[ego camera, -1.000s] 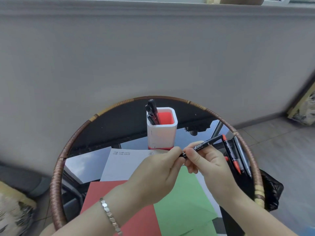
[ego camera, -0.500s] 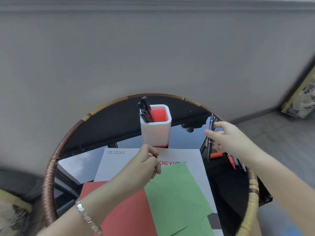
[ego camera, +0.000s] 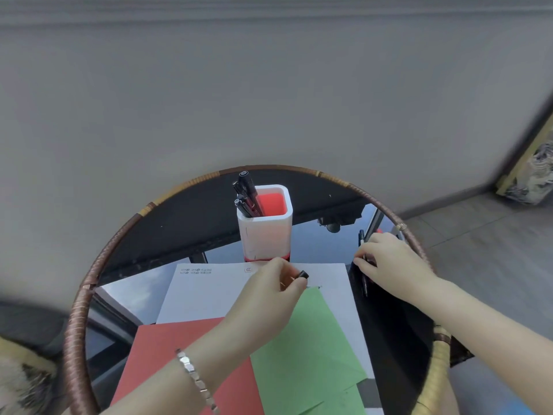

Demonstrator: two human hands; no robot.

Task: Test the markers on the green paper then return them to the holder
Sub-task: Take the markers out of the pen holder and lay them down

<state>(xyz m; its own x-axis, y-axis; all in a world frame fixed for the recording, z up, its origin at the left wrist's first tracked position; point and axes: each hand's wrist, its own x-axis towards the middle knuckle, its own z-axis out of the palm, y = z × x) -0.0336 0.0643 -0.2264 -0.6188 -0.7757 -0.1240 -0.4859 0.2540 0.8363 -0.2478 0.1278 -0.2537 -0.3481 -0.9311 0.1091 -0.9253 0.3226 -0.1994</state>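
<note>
Two short lines of small dark print [ego camera: 196,271] on white sheet [ego camera: 209,298], too blurred to read, round red logo [ego camera: 248,269] beside them, illegible

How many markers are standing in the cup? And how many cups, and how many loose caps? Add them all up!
markers in the holder: 3
holder: 1
cap, pinched in the left hand: 1
total: 5
Not counted: loose markers under the right hand, too hidden to count.
</note>
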